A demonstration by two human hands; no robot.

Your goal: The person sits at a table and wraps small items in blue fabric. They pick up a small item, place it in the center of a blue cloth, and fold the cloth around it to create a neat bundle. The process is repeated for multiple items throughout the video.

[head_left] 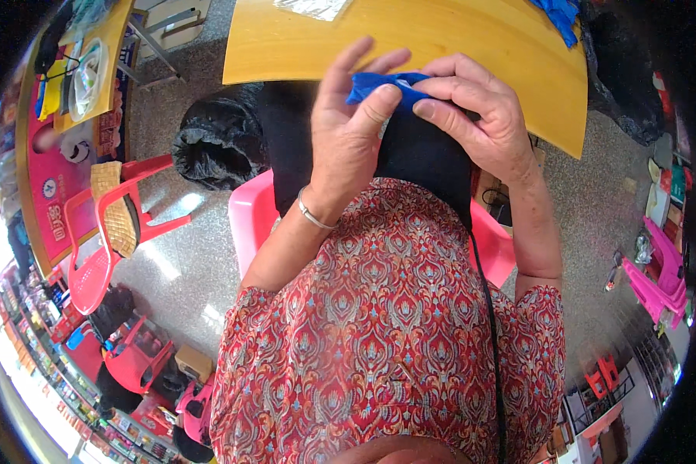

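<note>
White characters (56, 222) are carried on the pink panel (71, 197) at left, small and bent by the lens, with a round emblem (49, 188) printed above. Package labels on the shelves (50, 375), lower left, are blurred; nothing can be read reliably.

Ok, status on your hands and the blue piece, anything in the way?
Right hand pinching blue piece. Left hand thumb on it, fingers spread. Piece crumpled, near yellow table edge. No obstruction seen.
</note>
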